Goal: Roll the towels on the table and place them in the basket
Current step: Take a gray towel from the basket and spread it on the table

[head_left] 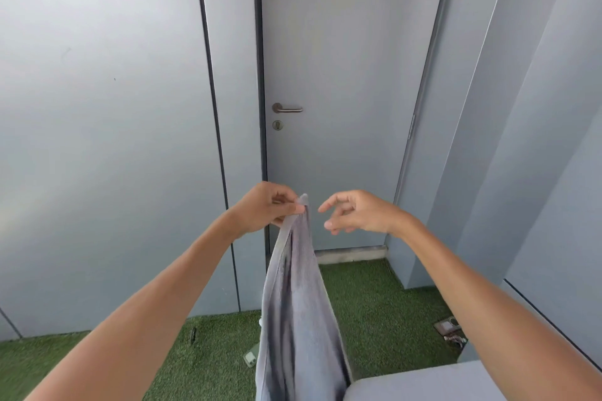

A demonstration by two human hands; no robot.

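Observation:
A grey towel (299, 312) hangs straight down in front of me, its lower end running out of the bottom of the view. My left hand (267, 208) pinches its top corner between thumb and fingers, raised at chest height. My right hand (355, 212) hovers just to the right of that corner, fingers loosely curved and apart, holding nothing. A small gap separates it from the towel. The basket is out of view.
A grey door with a lever handle (286, 108) stands ahead between grey wall panels. Green artificial turf (368, 309) covers the floor. A phone (250, 359) lies on the turf at left; small items (451, 330) lie at right. A grey surface corner (423, 382) shows bottom right.

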